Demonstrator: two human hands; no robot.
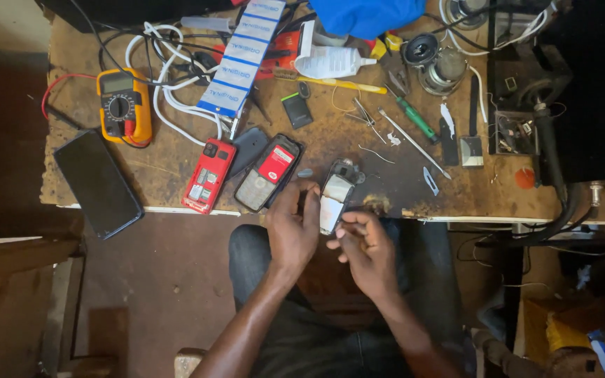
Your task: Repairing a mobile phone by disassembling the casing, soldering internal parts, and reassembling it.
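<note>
My left hand (293, 227) grips a small opened phone body (335, 197) by its left side, holding it just over the front edge of the wooden workbench (176, 168). My right hand (364, 245) is beside it, fingers curled, with the fingertips touching the lower end of the phone body. Both hands are above my lap. A red phone shell (209, 176) and an open phone with a red battery (269, 173) lie on the bench just left of my hands.
A dark smartphone (96, 183) overhangs the left front edge. Behind are a yellow multimeter (124, 106), white cables (169, 91), a strip of blue-white packs (241, 59), a glue bottle (329, 61), a green screwdriver (416, 119), tweezers, blades and speakers. Dark equipment stands at the right.
</note>
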